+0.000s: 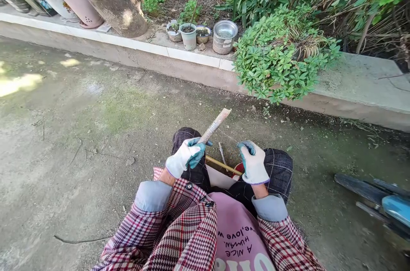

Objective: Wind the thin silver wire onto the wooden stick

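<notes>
My left hand (185, 156), in a white glove with a green-blue coated palm, is closed around a pale round stick (224, 113). The stick tilts up and to the right, and turns of thin wire (214, 126) are wound around its middle. From the winding a fine strand runs right to my right hand (255, 165), gloved the same way, whose fingers pinch it. Between my knees, below the hands, lie a yellow rod (221, 164) and a shorter pale stick (221, 151). A red-rimmed container (238, 168) is partly hidden by my right hand.
A low ledge (192, 58) crosses ahead, bearing several plant pots, a metal pot (225, 36) and a bushy green plant (282, 57). At the right stands a partly visible blue and black object (395, 209). Twigs (81, 240) lie on the concrete ground (80, 168).
</notes>
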Demonstrator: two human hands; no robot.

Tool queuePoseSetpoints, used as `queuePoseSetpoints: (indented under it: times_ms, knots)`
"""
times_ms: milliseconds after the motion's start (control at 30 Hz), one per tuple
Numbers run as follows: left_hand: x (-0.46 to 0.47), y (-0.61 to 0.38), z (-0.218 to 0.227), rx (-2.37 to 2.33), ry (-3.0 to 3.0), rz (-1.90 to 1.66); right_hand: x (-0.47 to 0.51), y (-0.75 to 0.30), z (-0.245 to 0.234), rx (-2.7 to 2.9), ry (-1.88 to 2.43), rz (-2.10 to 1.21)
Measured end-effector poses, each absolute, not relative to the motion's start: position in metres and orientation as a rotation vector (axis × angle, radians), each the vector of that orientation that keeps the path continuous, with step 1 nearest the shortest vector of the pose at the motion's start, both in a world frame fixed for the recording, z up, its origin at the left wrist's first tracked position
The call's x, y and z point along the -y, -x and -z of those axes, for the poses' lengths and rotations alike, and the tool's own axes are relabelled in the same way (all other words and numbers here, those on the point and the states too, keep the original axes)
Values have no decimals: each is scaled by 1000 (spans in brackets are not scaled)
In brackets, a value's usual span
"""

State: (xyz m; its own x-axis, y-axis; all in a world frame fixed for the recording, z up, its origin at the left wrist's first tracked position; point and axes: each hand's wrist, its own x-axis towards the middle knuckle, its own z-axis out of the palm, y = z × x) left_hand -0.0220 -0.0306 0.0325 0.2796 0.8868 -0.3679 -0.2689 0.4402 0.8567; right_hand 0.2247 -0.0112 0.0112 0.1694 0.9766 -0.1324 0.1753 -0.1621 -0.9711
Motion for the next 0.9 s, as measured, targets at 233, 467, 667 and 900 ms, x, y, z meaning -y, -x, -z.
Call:
queuePoseSetpoints:
  times_ms: [233,467,667,900]
  knots:
    - [31,22,-34,-967,-750,-935,8,-221,5,881,1500,-1391]
    - [30,23,-34,-974,-769,-942,9,-225,5,1210,1487,-1088]
    - [30,21,-37,-1023,-764,-910,10,-230,5,1397,1589,-907]
    - [28,13,-37,-1302,-759,-894,11,-230,8,1448,1645,-900]
